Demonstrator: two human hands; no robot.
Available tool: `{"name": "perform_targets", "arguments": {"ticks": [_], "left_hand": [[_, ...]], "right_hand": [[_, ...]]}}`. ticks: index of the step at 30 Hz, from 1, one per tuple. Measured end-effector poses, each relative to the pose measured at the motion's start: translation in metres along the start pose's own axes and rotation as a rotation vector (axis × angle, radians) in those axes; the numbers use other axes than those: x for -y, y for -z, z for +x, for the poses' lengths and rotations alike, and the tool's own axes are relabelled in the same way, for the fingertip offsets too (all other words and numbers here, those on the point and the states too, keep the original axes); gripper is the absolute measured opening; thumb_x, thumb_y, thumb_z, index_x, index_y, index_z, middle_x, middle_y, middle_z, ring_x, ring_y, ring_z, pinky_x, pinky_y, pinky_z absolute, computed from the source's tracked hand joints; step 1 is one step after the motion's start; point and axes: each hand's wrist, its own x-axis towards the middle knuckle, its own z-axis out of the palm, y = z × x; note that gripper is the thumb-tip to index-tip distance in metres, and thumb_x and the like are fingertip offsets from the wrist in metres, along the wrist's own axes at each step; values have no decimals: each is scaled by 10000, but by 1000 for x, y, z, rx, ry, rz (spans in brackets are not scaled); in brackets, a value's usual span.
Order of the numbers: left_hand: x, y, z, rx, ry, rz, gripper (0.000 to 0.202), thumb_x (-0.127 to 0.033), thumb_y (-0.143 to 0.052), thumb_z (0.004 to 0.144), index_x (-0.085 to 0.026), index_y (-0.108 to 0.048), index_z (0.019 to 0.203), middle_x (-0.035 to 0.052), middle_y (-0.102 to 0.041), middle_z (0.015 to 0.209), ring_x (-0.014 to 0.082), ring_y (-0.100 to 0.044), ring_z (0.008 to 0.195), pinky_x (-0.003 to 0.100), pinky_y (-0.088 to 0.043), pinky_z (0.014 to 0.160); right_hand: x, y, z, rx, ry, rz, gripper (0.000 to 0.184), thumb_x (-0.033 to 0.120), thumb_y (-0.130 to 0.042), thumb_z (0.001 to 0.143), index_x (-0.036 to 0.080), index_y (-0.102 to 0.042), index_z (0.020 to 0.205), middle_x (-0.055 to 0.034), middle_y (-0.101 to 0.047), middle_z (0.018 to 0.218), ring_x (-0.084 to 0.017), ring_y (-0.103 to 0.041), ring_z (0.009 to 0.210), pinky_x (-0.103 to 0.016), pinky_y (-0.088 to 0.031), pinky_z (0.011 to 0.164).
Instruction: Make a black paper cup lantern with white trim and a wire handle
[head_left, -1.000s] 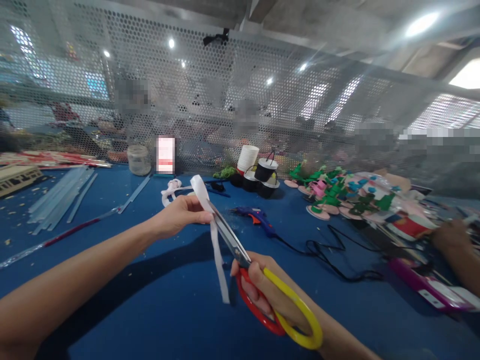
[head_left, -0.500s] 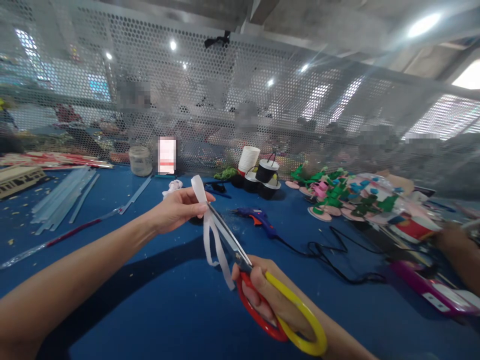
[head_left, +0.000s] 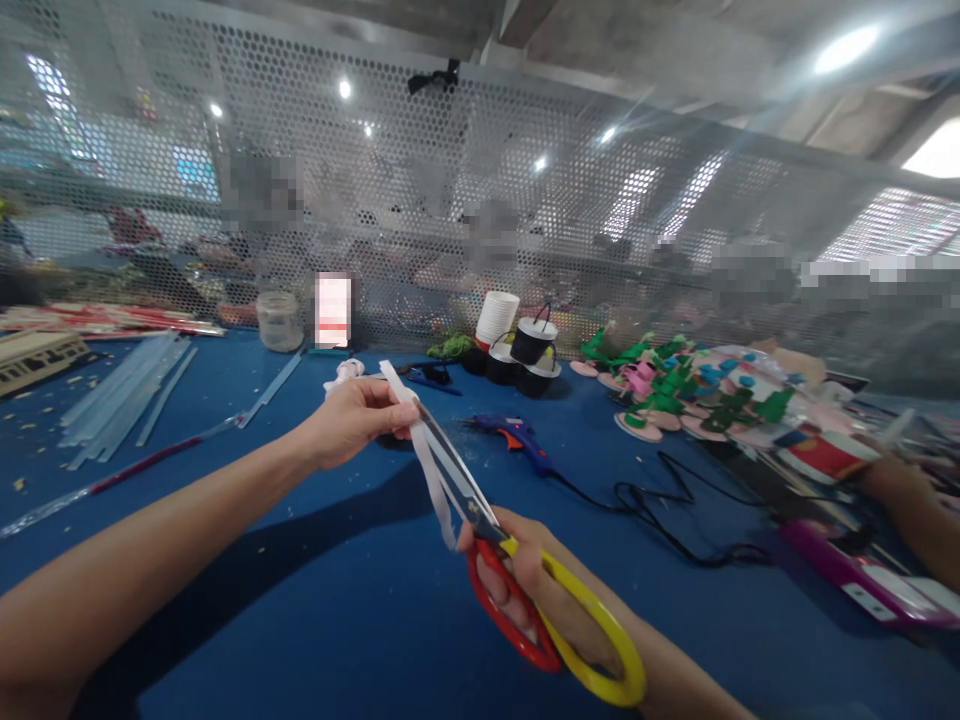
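Pinching a flat white ribbon point(head_left: 429, 470) between thumb and fingertips, the left hand point(head_left: 358, 422) is raised to the left of the purple-blue plastic glue gun with an orange trigger point(head_left: 527, 438). The right hand point(head_left: 528, 562), on the wearer's side of that glue gun, is closed around the loops of large metal scissors with one red and one yellow handle point(head_left: 480, 512). Angle seems the key relation: the ribbon's tip pokes up past the left thumb, while its long tail slants down and rightward — nearly alongside the blades rather than square across them. The blade tips point up and left, reaching the spot beside the left thumb; whether they touch the ribbon, I cannot tell. The left hand is nearer the ribbon's upper end, the right hand nearer its tail. The blue tabletop point(head_left: 360, 640) on the wearer's side of the glue gun seems to offer the most room — beyond the glue gun stand small round black pots with white tops point(head_left: 534, 342), and to its right runs a looping black cord point(head_left: 742, 553).
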Motion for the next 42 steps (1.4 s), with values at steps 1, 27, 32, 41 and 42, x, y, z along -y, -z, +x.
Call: {"name": "perform_targets", "arguments": {"ticks": [1,27,32,41,42], "left_hand": [[0,0,0,0,-2,2,145,-213,-721,536,-111,-624,571,-6,-599,523,79,-513,504,218,-401,526],[5,-11,-3,-10,48,-176,177,-170,-750,512,-105,-635,629,-12,-618,573,70,-541,545,199,-417,555],[3,-12,-4,-21,51,-180,189,-157,-758,492,-108,-631,624,-20,-616,542,67,-537,519,197,-418,538],[4,-13,-4,-31,52,-156,199,-158,-757,487,-119,-627,633,-22,-622,549,77,-544,530,217,-424,554],[3,-14,-4,-34,57,-158,208,-159,-760,483,-119,-627,637,-23,-623,549,76,-546,530,215,-425,554]], "right_hand": [[0,0,0,13,13,12,656,739,-410,614,159,-463,916,57,-411,560,-28,-315,375,-146,-276,317],[1,-5,2,2,17,207,470,624,-418,732,163,-462,812,90,-373,484,-1,-226,307,-118,-197,274],[4,-7,1,-17,-11,198,465,620,-412,738,163,-456,812,94,-365,479,-1,-219,302,-120,-199,271],[4,-5,0,-27,-26,171,461,619,-431,727,166,-461,802,97,-361,466,-5,-233,287,-124,-204,261],[5,-5,-1,-33,-30,163,465,624,-431,724,166,-460,800,97,-359,466,-5,-231,287,-125,-203,261]]}}
